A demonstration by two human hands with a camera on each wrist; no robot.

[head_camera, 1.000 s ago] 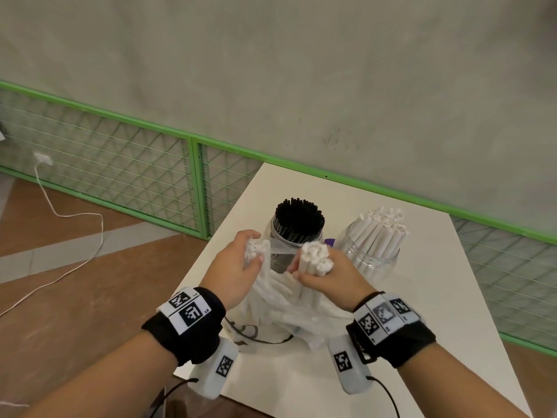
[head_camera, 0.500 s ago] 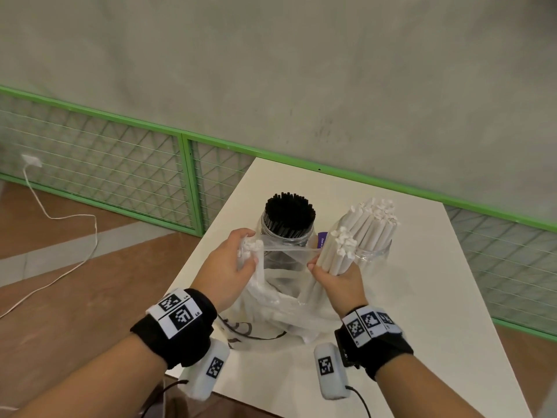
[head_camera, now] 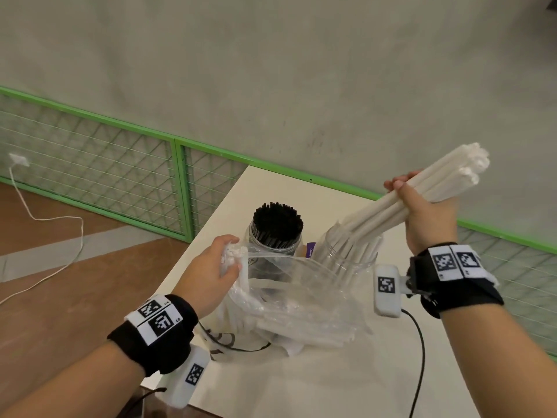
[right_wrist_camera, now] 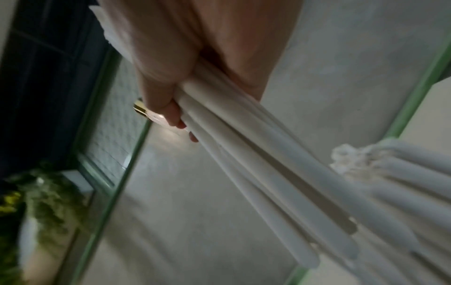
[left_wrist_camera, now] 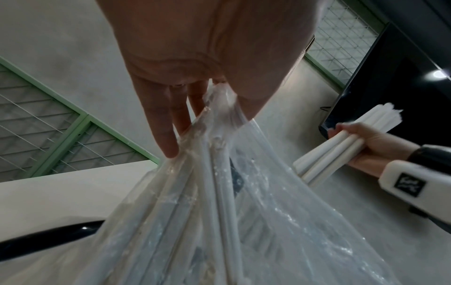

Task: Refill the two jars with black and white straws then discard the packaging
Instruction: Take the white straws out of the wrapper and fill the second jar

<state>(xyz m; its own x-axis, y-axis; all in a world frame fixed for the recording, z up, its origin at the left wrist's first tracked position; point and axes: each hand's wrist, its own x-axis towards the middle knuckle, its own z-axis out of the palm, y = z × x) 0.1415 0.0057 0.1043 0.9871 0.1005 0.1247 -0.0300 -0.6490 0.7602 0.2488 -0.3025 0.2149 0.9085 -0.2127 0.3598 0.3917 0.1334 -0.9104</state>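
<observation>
My right hand grips a bundle of white straws raised above the right jar, the bundle's lower ends pointing down at the jar's mouth among the white straws standing there. The same bundle fills the right wrist view. My left hand pinches the gathered top of a clear plastic bag that lies on the table with white straws left in it. The left jar is packed with black straws.
The jars stand on a small white table whose left edge drops to a wooden floor. A green-framed mesh fence and a grey wall lie behind. A white cable trails on the floor. A purple label shows between the jars.
My right hand has drawn a bundle of white straws out of the bag and lifted it up and to the right, over the right jar. The left hand keeps its hold on the bag.
</observation>
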